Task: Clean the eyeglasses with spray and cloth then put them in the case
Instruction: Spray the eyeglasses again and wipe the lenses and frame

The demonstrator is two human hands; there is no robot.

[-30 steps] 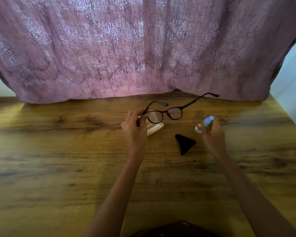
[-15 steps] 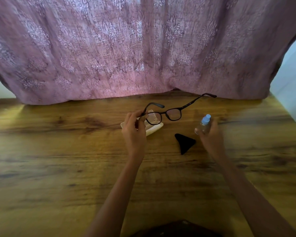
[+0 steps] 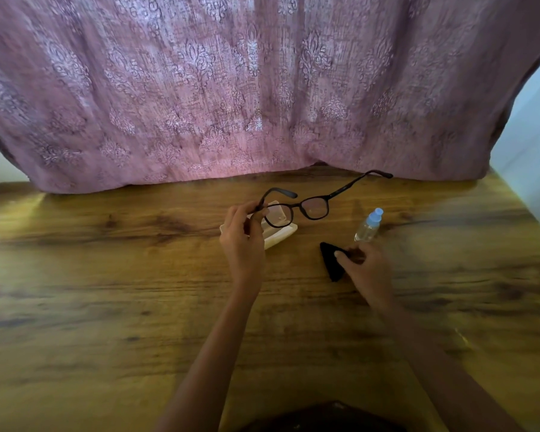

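Dark-framed eyeglasses (image 3: 314, 203) with both temples unfolded hang above the table, pinched at the left hinge by my left hand (image 3: 243, 241). Under them an open cream case (image 3: 279, 236) lies on the wooden table (image 3: 106, 291). A small clear spray bottle (image 3: 368, 226) with a light-blue cap stands by itself on the table, to the right of the glasses. Just below it lies a black folded cloth (image 3: 329, 261), and my right hand (image 3: 367, 269) has its fingertips closed on the cloth's right corner.
A pink patterned curtain (image 3: 262, 88) hangs along the table's far edge, close behind the glasses. A pale wall (image 3: 536, 157) shows at the right. Something dark (image 3: 321, 419) sits at the near edge, between my forearms.
My right hand has set the spray bottle upright on the table and let go, then moved left and down onto the black cloth. The glasses stay held in my left hand.
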